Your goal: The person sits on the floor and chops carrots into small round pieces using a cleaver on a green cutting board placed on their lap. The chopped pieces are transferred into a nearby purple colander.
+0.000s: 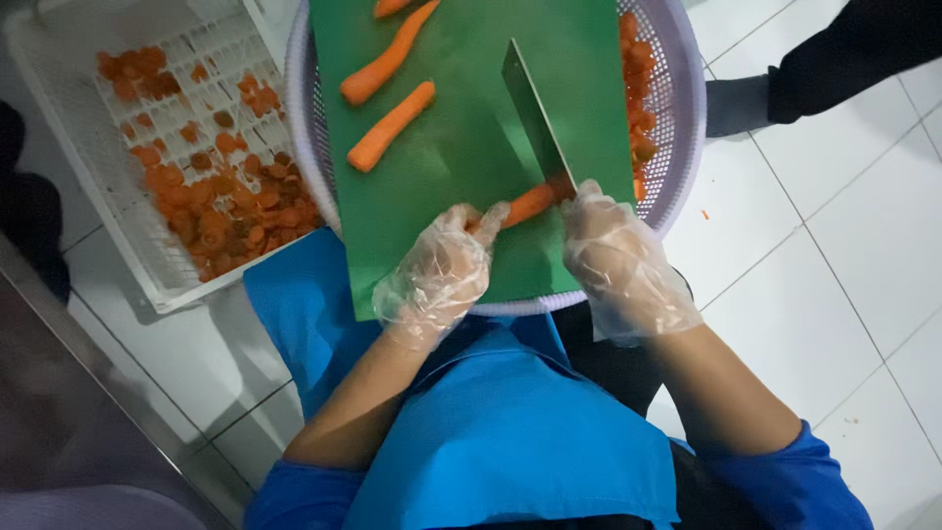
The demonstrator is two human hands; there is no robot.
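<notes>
Crate [108,211]: I see cut carrot rounds collected left of the board
Left hand [437,280]: my fingers curl onto the carrot [530,203], pinning it to the green board [461,147]
Right hand [618,260]: closed around the knife [535,113], blade across the carrot

Knife handle [589,201] inside right hand [623,265]; top carrot [391,7] cut by edge.

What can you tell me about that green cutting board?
The green cutting board is a flat, smooth rectangle, plastic by its look, lying across the rim of a pale round basket. Whole peeled carrots lie on its far part. Nearer, a gloved left hand holds a carrot on it under a cleaver.
</notes>
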